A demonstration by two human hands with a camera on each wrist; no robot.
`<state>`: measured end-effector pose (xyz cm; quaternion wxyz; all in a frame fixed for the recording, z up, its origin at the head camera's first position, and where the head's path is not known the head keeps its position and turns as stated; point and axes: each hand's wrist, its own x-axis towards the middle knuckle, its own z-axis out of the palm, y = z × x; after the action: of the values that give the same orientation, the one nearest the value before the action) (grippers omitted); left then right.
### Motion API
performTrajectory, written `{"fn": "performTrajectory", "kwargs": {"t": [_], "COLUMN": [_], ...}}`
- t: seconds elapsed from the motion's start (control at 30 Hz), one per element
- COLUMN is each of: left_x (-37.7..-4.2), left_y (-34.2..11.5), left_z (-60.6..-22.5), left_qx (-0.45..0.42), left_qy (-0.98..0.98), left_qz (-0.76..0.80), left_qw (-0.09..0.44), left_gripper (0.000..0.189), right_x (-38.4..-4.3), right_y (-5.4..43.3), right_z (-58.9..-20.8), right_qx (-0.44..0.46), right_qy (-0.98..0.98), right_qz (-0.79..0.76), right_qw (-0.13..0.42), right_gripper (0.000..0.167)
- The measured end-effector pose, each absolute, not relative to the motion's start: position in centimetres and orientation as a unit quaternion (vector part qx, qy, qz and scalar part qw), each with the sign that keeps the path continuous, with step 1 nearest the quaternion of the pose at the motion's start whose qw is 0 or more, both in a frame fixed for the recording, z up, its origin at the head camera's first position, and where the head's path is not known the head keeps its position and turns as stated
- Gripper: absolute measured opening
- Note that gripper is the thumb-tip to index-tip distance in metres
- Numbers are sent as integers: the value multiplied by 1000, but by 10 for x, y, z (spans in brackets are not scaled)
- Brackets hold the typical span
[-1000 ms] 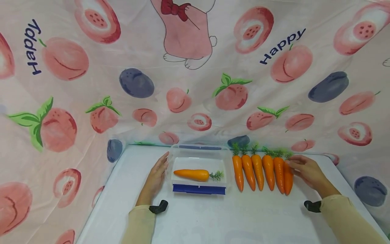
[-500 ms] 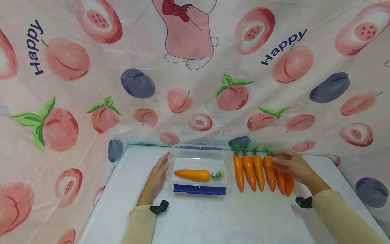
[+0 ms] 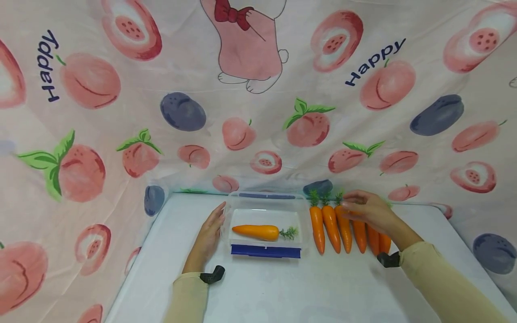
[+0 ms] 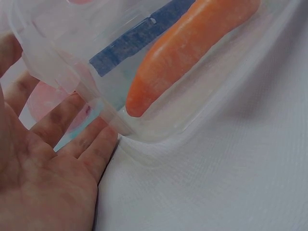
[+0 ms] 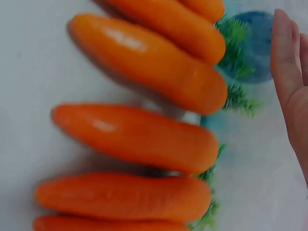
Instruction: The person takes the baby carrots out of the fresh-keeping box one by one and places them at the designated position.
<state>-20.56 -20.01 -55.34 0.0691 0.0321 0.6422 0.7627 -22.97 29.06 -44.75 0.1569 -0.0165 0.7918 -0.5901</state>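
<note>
A clear plastic food box (image 3: 264,202) with blue latch flaps stands on the table, and one orange carrot (image 3: 260,232) with a green tuft lies in it sideways. My left hand (image 3: 208,233) rests at the box's left side; in the left wrist view its straight fingers (image 4: 60,118) touch the clear wall. To the right of the box several carrots lie side by side in a row, tufts toward the back, among them the leftmost carrot (image 3: 317,231). Above the row's tuft ends hovers my right hand (image 3: 371,215), fingers extended, holding nothing. It hides the tops of the right-hand carrots.
Behind the white table (image 3: 262,291) hangs a pink fruit-print cloth (image 3: 266,112), close to the carrot tufts. A black strap piece (image 3: 212,274) sits at the left wrist, and another black strap piece (image 3: 389,259) at the right wrist.
My right hand has moved left along the row, from the rightmost carrot to above the middle ones. The left hand, the box and the carrots stay in place.
</note>
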Motion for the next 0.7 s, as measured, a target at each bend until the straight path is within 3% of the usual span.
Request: {"fn": "performTrajectory", "kwargs": {"t": [0.53, 0.7], "left_x": [-204, -205], "left_y": [-199, -199], "left_z": [-552, -552], "left_qx": [27, 35], "left_qy": [637, 634], "left_qz": [767, 769], "left_qw": [69, 69], "left_gripper": [53, 55], "right_x": [-233, -239], "right_y": [243, 230], "right_z": [-427, -426], "right_qx": [-74, -80], "right_qy": [762, 753], "right_qz": [-604, -609], "right_qw": [221, 238], "right_gripper": [56, 59]}}
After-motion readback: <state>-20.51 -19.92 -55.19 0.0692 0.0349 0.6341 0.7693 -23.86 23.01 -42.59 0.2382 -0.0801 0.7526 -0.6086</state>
